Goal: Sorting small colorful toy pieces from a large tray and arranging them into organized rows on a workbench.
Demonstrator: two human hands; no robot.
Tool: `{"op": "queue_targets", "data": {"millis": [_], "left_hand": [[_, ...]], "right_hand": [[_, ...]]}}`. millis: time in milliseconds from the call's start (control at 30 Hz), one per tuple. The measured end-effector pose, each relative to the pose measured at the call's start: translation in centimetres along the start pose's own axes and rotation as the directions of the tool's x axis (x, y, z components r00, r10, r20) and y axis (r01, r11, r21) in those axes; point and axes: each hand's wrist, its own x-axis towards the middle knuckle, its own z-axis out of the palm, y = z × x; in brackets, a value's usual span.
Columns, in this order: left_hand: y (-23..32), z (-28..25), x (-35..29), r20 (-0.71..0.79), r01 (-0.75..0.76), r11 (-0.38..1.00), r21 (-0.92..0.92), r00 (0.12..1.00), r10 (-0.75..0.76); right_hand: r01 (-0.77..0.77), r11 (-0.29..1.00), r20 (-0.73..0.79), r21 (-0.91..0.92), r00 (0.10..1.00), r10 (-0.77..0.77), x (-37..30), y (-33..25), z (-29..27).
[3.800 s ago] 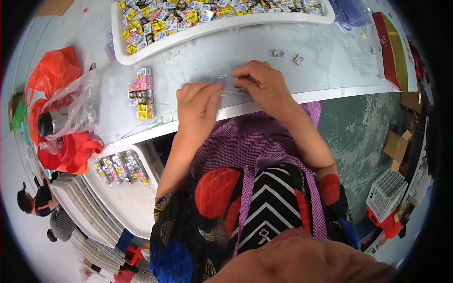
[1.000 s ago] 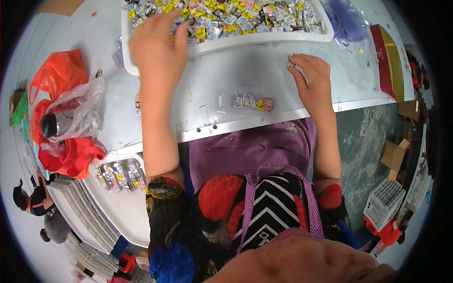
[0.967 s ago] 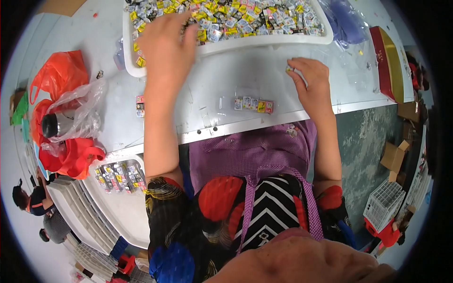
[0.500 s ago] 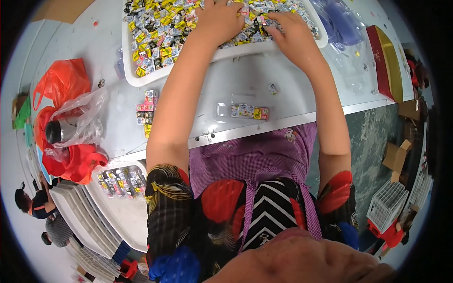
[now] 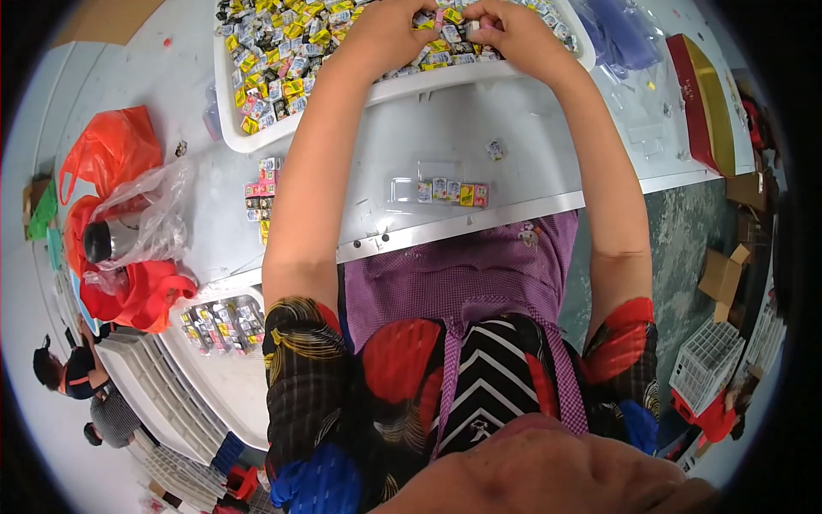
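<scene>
A large white tray at the far side of the table is heaped with small printed boxes in yellow, white, black and pink. My left hand is over the heap, thumb and fingers apart, and I see nothing held between them. Beside it, my right hand pinches a small whitish box between thumb and fingertips. Nearer me lies a clear plastic case with a row of small boxes in it. One loose small box sits behind the case.
More small boxes are grouped left of my left forearm. Red bags and a flask stand at the left. A lower white tray holds filled packs. Purple-tinted plastic and a red-and-gold box lie at the right.
My hands have turned toward each other over the heap. My right thumb and fingers have closed on a small box. The tray sits slightly farther up and left in view.
</scene>
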Motion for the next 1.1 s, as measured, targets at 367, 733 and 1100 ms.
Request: {"op": "queue_targets", "data": {"millis": [367,733,1100], "left_hand": [[-1.2,1.8,0.8,-0.217,0.048,0.984,0.17,0.976,-0.01],[6.2,-2.1,-8.1,0.213,0.178,0.951,-0.252,0.969,-0.125],[7.7,4.0,-14.6,0.223,0.12,0.991,0.065,0.966,-0.132]], "right_hand": [[0.299,0.818,-0.01,-0.492,0.937,-0.348,1.3,-2.7,1.0],[0.179,0.831,0.049,-0.526,0.982,-0.18,2.5,-0.2,0.4],[0.155,0.957,-0.353,0.244,0.934,-0.061,-7.4,1.6,1.1]]}}
